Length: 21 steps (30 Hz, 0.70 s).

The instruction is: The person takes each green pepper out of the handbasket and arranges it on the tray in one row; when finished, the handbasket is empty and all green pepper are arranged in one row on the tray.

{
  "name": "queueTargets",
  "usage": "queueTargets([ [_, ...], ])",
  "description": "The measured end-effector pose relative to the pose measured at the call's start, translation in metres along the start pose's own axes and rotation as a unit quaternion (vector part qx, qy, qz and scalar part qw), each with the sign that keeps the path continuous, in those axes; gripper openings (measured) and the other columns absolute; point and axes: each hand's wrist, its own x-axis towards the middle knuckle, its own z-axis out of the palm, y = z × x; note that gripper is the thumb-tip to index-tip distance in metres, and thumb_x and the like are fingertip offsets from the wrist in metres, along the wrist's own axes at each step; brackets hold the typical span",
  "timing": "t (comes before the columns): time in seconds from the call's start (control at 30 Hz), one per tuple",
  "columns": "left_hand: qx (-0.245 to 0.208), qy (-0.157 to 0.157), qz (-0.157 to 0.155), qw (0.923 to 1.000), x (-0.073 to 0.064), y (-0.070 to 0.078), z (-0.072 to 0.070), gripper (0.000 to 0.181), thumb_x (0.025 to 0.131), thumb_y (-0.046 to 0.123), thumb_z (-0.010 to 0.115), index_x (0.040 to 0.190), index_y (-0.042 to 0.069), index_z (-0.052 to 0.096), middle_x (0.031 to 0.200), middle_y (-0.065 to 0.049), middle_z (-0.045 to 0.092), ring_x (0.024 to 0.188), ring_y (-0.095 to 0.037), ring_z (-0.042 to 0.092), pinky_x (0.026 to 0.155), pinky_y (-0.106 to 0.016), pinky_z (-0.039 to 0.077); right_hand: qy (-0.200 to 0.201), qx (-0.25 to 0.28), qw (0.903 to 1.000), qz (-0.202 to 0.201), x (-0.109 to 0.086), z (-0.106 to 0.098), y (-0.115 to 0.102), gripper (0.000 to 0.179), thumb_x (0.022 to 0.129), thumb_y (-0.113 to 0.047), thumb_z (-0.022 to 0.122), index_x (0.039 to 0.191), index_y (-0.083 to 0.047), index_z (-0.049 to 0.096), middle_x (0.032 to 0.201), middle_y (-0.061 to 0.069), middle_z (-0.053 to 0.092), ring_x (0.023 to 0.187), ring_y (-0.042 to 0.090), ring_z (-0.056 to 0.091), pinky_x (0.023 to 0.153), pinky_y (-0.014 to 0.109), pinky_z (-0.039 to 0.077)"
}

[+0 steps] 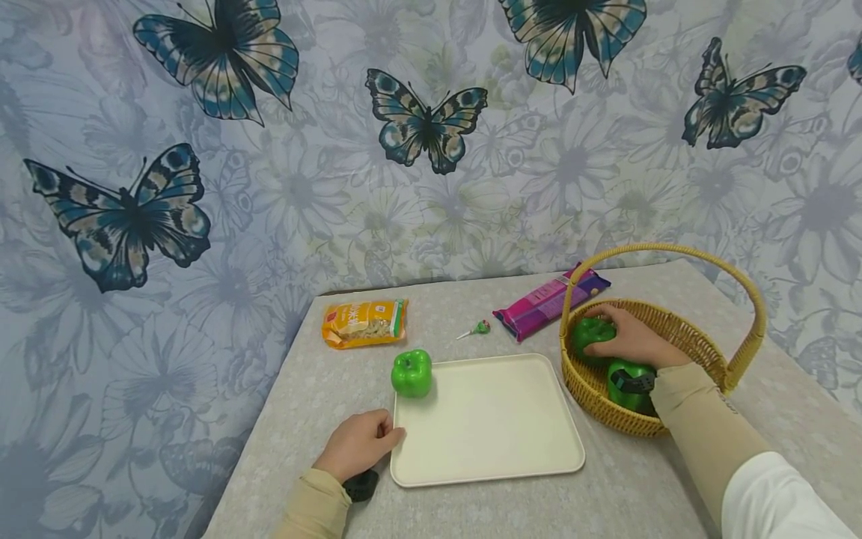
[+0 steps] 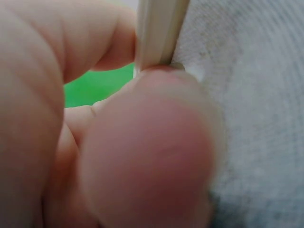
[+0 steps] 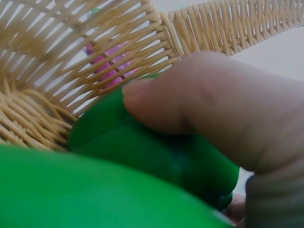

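In the head view my right hand (image 1: 629, 337) reaches inside the wicker basket (image 1: 609, 419) and grips a green bell pepper (image 1: 586, 335). The right wrist view shows the thumb (image 3: 166, 95) pressed over that pepper (image 3: 128, 142). Closer to the wrist, a second green bell pepper (image 1: 622, 397) lies in the basket, partly covered by the wrist strap. My left hand (image 1: 360, 443) pinches the left rim of the cream tray (image 1: 488, 419), and the left wrist view has this rim (image 2: 159, 33) between finger and thumb. Another green bell pepper (image 1: 412, 374) sits at the tray's upper left corner.
Behind the tray lie an orange bag (image 1: 365, 323), a lollipop (image 1: 481, 327) and a purple-pink packet (image 1: 539, 308). The basket's tall handle (image 1: 673, 249) arches over the right side. A butterfly-patterned wall (image 1: 431, 209) stands at the table's back edge.
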Motion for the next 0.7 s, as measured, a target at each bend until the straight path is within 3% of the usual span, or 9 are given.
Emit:
queueTargets([
  [0.37,-0.007,-0.007,-0.005,0.9999,-0.002,0.0,0.003,0.034,0.096,0.044,0.069,0.074,0.022,0.057,0.06,0.009,0.048,0.054,-0.009,0.046,0.052,-0.026,0.035,0.02,-0.018,0.9995,-0.014,-0.003,-0.002,-0.002,0.073,0.088,-0.034,0.08,0.145,-0.002,0.049,0.14,0.029,0.054,0.127,0.048,0.052,0.1,0.063,0.045],
  [0.6,-0.009,-0.007,-0.003,0.9999,0.0,0.002,0.002,0.033,0.096,0.044,0.069,0.074,0.022,0.057,0.06,0.009,0.048,0.054,-0.01,0.046,0.052,-0.026,0.034,0.035,-0.025,0.9989,-0.019,-0.011,-0.016,-0.013,0.071,0.091,-0.036,0.079,0.147,-0.005,0.049,0.144,0.028,0.052,0.128,0.049,0.052,0.096,0.064,0.047],
  [0.7,-0.002,-0.007,-0.009,0.9999,0.0,0.002,0.001,0.033,0.096,0.044,0.069,0.074,0.022,0.057,0.06,0.009,0.048,0.054,-0.01,0.046,0.052,-0.026,0.034,0.026,0.003,0.9996,-0.014,-0.015,-0.023,-0.023,0.074,0.094,-0.038,0.076,0.152,-0.007,0.043,0.152,0.029,0.042,0.112,0.044,0.065,0.087,0.057,0.054],
])
